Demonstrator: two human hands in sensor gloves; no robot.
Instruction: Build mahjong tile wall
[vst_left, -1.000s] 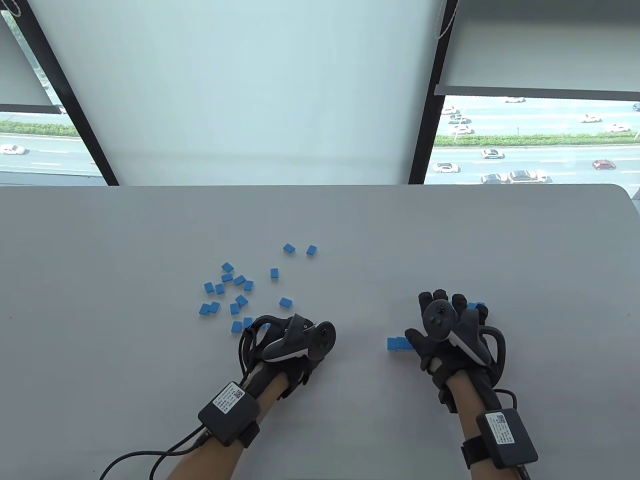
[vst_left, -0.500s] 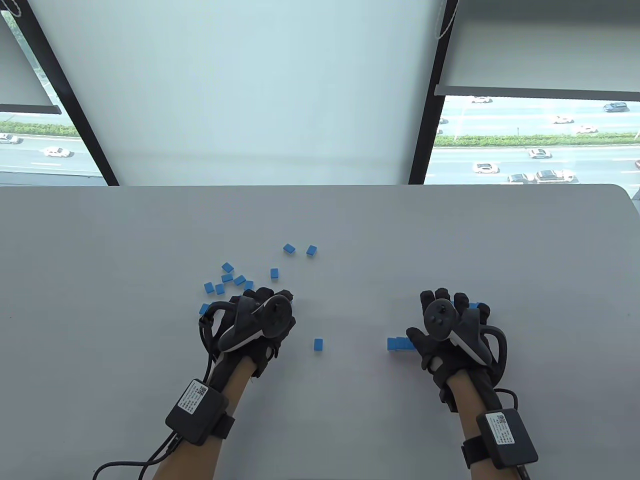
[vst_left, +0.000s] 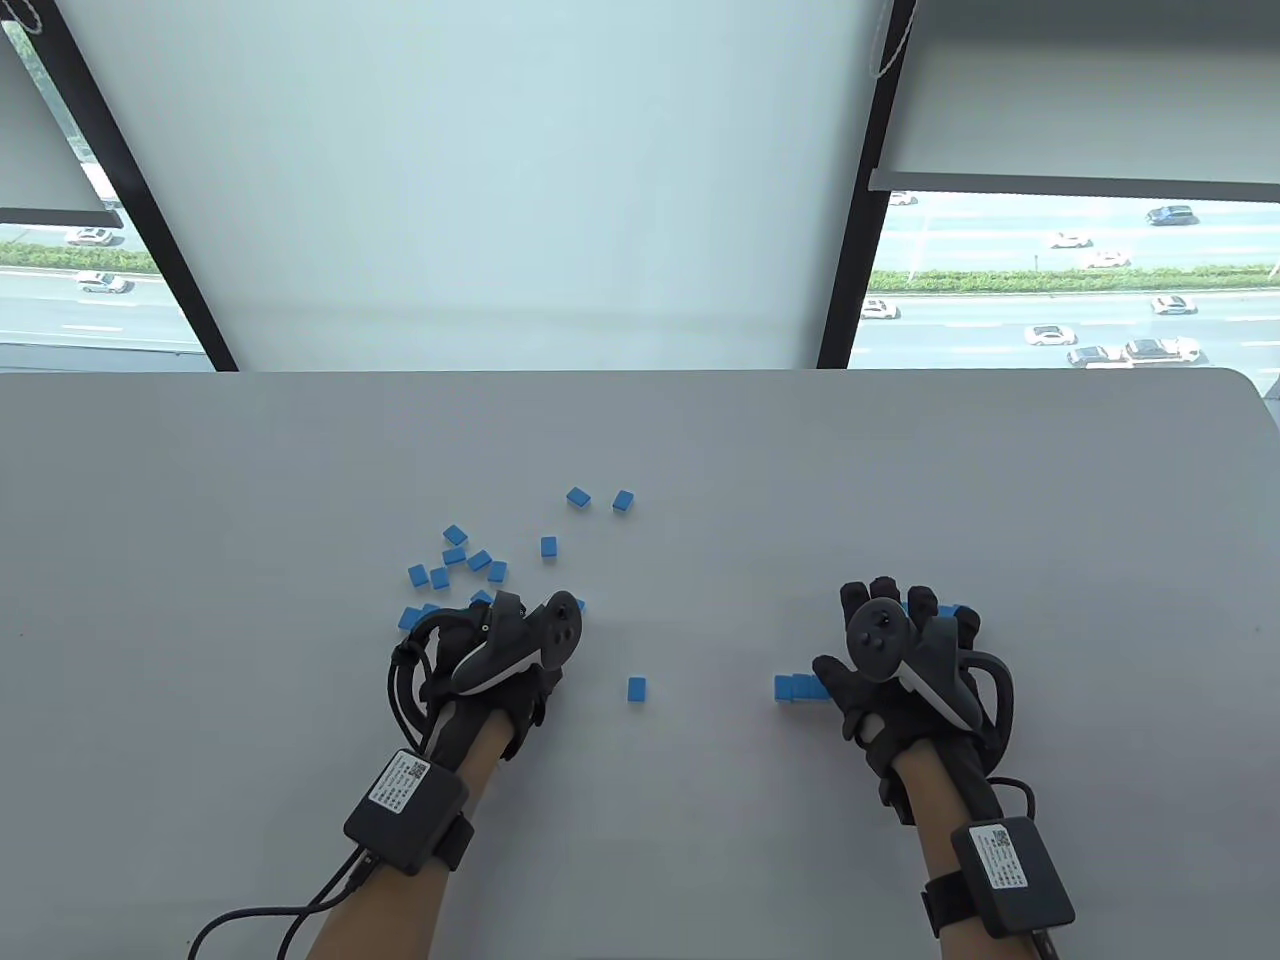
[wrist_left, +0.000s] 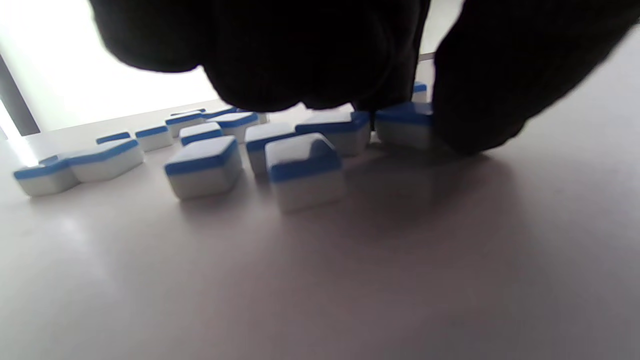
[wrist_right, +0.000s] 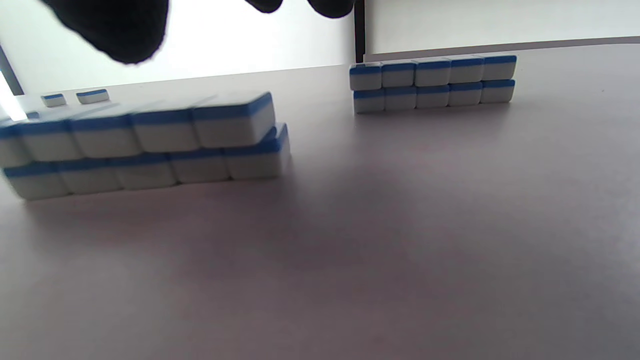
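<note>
Left wrist view shows your left hand (wrist_left: 320, 55) down among the loose tiles (wrist_left: 202, 165), its dark fingertips (wrist_left: 480, 100) touching one blue-backed tile (wrist_left: 402, 122) at the near edge of the scatter; whether the grip has closed on it I cannot tell. Your right hand (vst_left: 895, 655) hovers with fingers spread over the built pieces, grasping nothing. Just under it, in the right wrist view, sits a two-layer wall section (wrist_right: 145, 145), its top row shifted slightly off the bottom one. A second, neater two-layer section (wrist_right: 432, 82) stands well apart behind it. One single tile (vst_left: 637, 688) lies alone on the desk (vst_left: 640, 850) between your hands. I judge the task partway done: two short sections stand, many tiles remain unstacked.
</note>
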